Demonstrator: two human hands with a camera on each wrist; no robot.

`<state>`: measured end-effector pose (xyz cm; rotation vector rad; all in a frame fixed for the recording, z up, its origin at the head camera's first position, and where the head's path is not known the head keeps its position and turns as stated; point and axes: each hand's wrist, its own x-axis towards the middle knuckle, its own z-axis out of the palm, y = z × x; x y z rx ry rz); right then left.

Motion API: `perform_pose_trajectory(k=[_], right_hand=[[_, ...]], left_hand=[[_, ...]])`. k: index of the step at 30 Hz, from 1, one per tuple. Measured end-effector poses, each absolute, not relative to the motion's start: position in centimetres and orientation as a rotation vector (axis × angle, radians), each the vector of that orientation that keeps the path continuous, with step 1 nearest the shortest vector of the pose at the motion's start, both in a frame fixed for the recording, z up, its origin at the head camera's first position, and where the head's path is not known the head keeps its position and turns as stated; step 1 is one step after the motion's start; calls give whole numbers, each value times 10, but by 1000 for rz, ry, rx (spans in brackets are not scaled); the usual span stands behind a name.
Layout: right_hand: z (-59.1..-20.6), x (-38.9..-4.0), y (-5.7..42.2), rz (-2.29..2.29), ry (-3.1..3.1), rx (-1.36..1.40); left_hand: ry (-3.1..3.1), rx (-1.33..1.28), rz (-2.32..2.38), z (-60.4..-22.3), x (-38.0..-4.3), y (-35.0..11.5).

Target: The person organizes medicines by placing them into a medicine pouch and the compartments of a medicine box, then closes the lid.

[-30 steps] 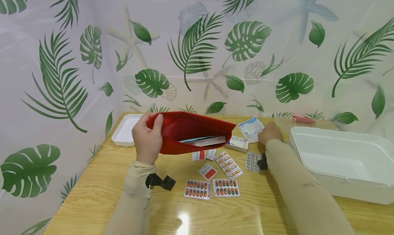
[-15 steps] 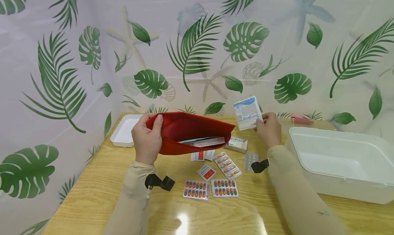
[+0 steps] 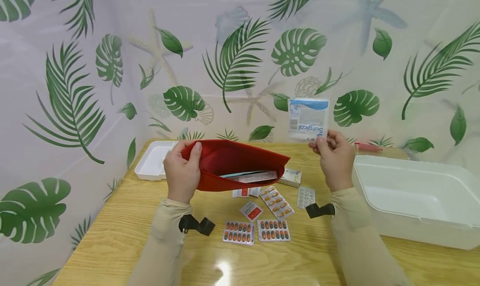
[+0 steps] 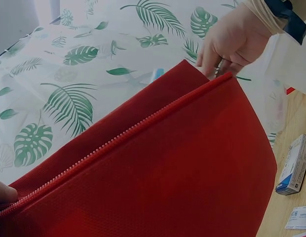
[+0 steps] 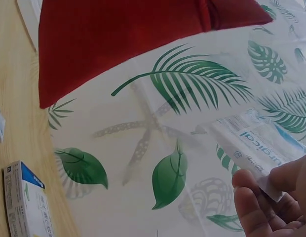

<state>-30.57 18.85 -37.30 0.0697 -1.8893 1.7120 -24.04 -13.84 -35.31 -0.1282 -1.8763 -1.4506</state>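
- Left hand (image 3: pixel 182 171) is curled round the left end of a red zip pouch (image 3: pixel 240 152), which is held above the surface (image 3: pixel 292 265) with its mouth gaping
- Inside the pouch, a pale printed box (image 3: pixel 258 177) can be seen, with something light blue just beside it
- By the right hand (image 3: pixel 339 161), a white and blue packet (image 3: pixel 309 115) marked "Surgical" is pinched at its lower right corner and held upright in the air, right of the pouch and apart from it
- Beyond the pouch's right end, a small carton (image 3: pixel 291 177) is seen lying on the surface
- Nearer the person, two blister packs of red and dark capsules (image 3: pixel 238 232) are laid side by side; behind them, a blister pack of orange capsules (image 3: pixel 277 202) and a red and white packet (image 3: pixel 251 211) are seen
- At the far right, a white bin (image 3: pixel 416 194) is placed
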Motion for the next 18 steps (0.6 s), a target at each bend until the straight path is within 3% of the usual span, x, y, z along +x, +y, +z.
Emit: perform_pose_trajectory(k=[7,18], right_hand=[[-366,-292,186,1721,-1714,177],[-356,-277,186,1758,-1600,248]], left_hand=[[-1902,-115,-1445,-325,-215,-122],[-1897,-141,-1454,-352,-238,-128]])
